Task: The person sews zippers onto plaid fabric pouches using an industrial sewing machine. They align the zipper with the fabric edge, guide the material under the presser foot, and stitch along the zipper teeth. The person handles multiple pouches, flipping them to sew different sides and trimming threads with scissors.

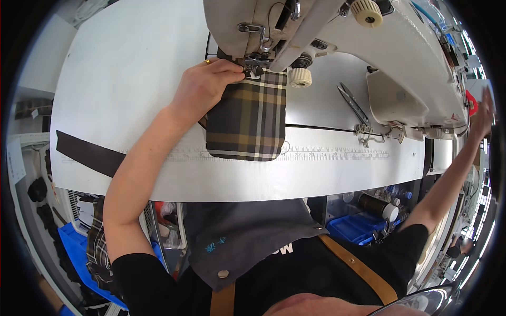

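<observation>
A plaid fabric piece in black, tan and white, with rounded lower corners, lies on the white table under the needle area of a sewing machine. My left hand, a ring on one finger, reaches in from the left. Its fingertips are pinched together beside the presser foot, at the fabric's upper left edge; what they hold is hidden. My right arm stretches far out to the right. At the machine's right end, my right hand is raised with fingers extended, beside a red part, and nothing shows in it.
Thread snips and a tangle of thread lie right of the fabric. A dark strip runs under my left forearm. A printed ruler crosses the table. Blue bins sit below the edge.
</observation>
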The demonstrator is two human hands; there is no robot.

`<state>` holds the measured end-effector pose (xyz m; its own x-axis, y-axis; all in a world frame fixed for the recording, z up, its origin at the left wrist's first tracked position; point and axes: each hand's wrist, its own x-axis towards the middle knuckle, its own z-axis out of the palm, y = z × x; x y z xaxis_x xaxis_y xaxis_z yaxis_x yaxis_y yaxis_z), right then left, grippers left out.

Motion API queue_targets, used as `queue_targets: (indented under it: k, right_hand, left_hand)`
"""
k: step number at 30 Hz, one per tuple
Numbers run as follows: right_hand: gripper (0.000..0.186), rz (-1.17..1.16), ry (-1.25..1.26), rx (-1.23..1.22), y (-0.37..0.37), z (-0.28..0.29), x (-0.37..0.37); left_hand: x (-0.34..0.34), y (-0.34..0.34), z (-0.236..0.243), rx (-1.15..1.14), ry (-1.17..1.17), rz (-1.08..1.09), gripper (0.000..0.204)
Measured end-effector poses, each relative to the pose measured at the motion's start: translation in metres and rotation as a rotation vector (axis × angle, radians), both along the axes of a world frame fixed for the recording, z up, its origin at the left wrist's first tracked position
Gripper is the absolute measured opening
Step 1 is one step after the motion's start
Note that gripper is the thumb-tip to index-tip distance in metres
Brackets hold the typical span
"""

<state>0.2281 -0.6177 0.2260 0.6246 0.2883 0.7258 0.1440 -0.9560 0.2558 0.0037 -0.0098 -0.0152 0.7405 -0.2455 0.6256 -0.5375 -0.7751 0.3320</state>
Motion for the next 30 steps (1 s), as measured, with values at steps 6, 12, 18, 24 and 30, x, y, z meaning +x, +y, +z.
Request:
queue_targets:
  k: [6,12,18,24,30]
  right_hand:
    - [0.04,0.225,0.521,1.084,-0.121,-0.058,0.024]
    - [0.048,0.286,0.184,1.641,-0.081,-0.123,-0.03]
    - [0.047,0.109,0.384,1.472,-0.055,-0.061,0.008]
    - [0.051,0.59,0.077,1.624,-0.049,-0.145,-0.036]
    - [0.049,0.411,0.125,1.609,0.008,-0.11,-0.039]
  left_hand:
    - [-0.003,0.005,-0.002,0.016,0.003,0.006,0.023]
    - [-0.001,0.005,-0.002,0.02,-0.005,-0.003,0.022]
    - [-0.004,0.006,-0.001,0.007,0.022,0.015,0.022]
    - [0.002,0.007,-0.001,-0.008,0.048,-0.008,0.022]
    - [0.0,0.008,0.003,-0.007,0.059,-0.002,0.022]
